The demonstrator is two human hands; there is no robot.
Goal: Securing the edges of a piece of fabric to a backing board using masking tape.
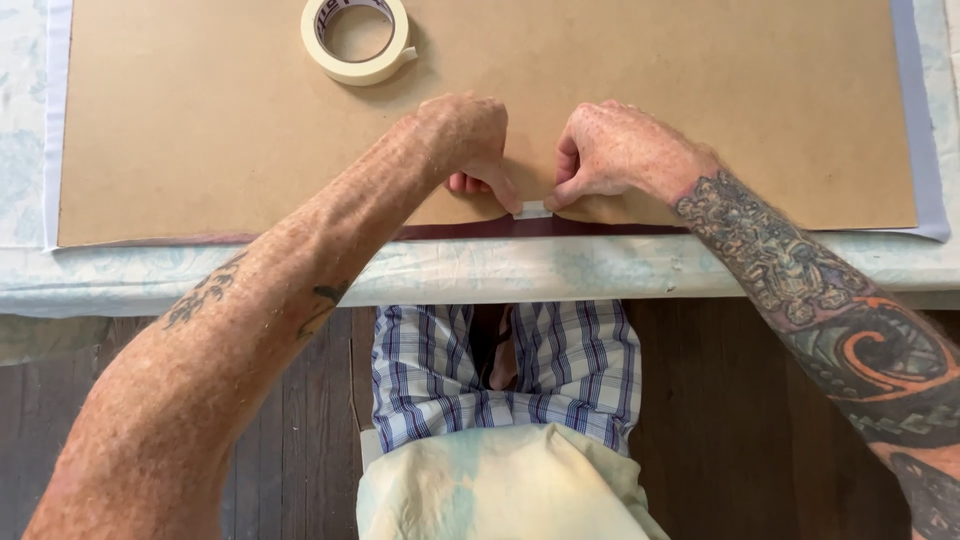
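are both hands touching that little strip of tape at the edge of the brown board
Touching. The head view shows the left hand and the right hand each pressing a fingertip on an end of the small tape strip at the brown board edge.

One flat brown hardboard panel (200, 120) is lying on the table, with one round roll of cream masking tape (355, 38) sitting on it. One short white strip of tape (533, 210) is showing at its near edge, and one dark maroon sheet (450, 231) is peeking out beneath. Two bare hands are working: the left hand (470, 140) and the right hand (615, 150).
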